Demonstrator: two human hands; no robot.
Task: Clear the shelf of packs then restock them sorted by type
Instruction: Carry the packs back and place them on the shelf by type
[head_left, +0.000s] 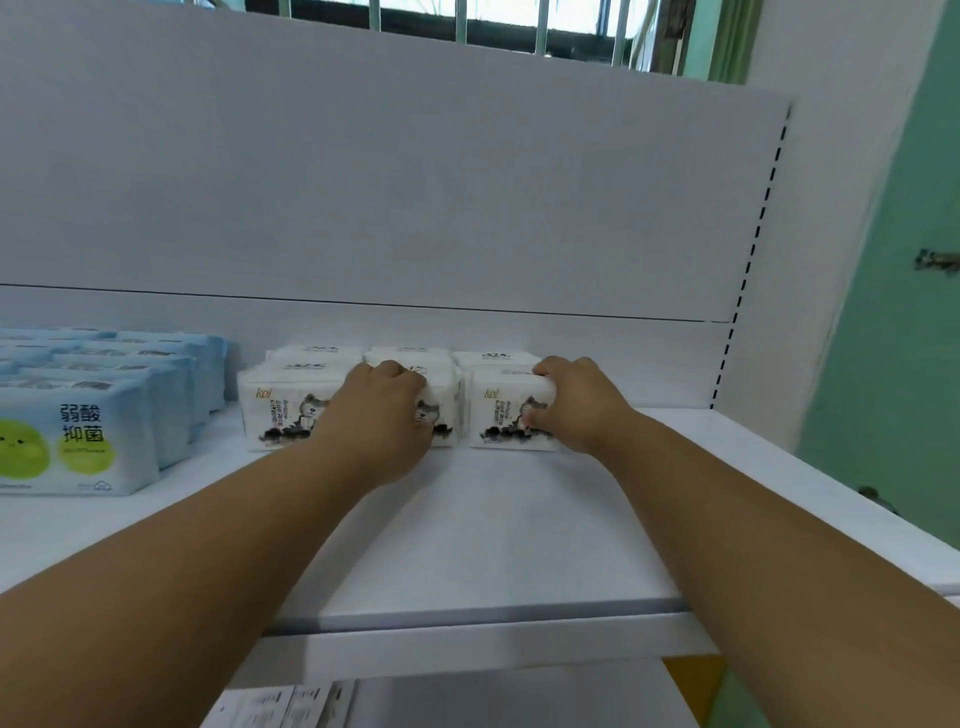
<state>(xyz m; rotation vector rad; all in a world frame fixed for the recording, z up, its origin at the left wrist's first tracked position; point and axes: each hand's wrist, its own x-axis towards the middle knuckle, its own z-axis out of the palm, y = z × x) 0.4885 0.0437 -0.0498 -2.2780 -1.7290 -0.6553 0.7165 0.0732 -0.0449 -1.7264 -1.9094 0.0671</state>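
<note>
restock looks well along, white packs going in

the left hand (387, 400) curls over the middle white pack (441, 402), the right hand (569, 400) clamps the white pack at three o'clock (506, 415). blue packs (104, 410) sit grouped at nine o'clock on the shelf (493, 519). sorting looks near done, though bare space remains at right

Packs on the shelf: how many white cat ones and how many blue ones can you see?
White cat packs: 6 showing, 3 in front and 3 behind; the left hand grips the middle front one, the right hand the right front one.
Blue packs: at least 5 in the row; more run off the frame.
Total: at least 11.
</note>
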